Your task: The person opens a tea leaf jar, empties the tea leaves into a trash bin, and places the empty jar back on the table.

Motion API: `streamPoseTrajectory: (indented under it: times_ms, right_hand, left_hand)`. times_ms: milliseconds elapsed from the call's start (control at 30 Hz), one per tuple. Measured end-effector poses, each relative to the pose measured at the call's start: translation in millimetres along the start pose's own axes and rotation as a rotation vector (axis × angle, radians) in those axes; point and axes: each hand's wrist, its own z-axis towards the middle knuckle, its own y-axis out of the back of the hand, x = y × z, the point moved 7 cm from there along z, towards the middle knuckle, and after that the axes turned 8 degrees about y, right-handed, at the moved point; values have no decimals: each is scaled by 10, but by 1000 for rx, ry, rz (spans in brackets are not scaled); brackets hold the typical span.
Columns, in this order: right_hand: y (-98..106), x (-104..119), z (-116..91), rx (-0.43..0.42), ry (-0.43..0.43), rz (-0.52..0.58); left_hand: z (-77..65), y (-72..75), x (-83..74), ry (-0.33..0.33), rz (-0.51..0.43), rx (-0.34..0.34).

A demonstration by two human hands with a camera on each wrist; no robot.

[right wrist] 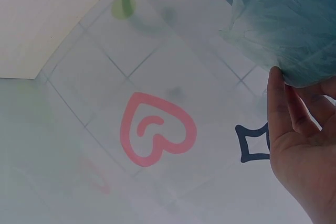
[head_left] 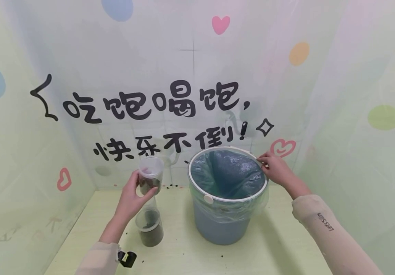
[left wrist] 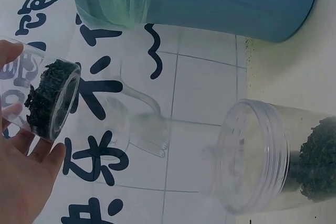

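My left hand [head_left: 133, 194] grips a clear plastic jar [head_left: 151, 168] above the table, with dark, crumbly flakes [left wrist: 50, 95] lying at its bottom. Below that hand, another clear jar [head_left: 150, 231] stands upright on the table, also partly filled with dark flakes. A faint clear shape shows behind the standing jar; what it is, I cannot tell. At the far right of a blue trash bin [head_left: 221, 229], my right hand [head_left: 276, 168] pinches the rim. A translucent green bin liner [head_left: 238, 168] lines the bin and folds over its edge. The right thumb is hidden in the right wrist view.
The pale table [head_left: 173, 256] carries a few scattered dark crumbs. A sheeted wall [head_left: 170, 57] with printed lettering and hearts rises close behind the bin, and side sheets flank the table. A black strap piece [head_left: 127, 259] hangs at the left cuff.
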Motion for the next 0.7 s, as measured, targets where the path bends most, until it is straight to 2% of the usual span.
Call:
streamPoseTrajectory:
  times_ms: [433, 700]
  right_hand:
    - [-6, -2, 2, 3, -1, 3]
    - [-10, -1, -3, 5, -2, -5]
  left_hand:
    - [29, -23, -92, -10, 6, -1]
    - [37, -33, -167, -54, 22, -14]
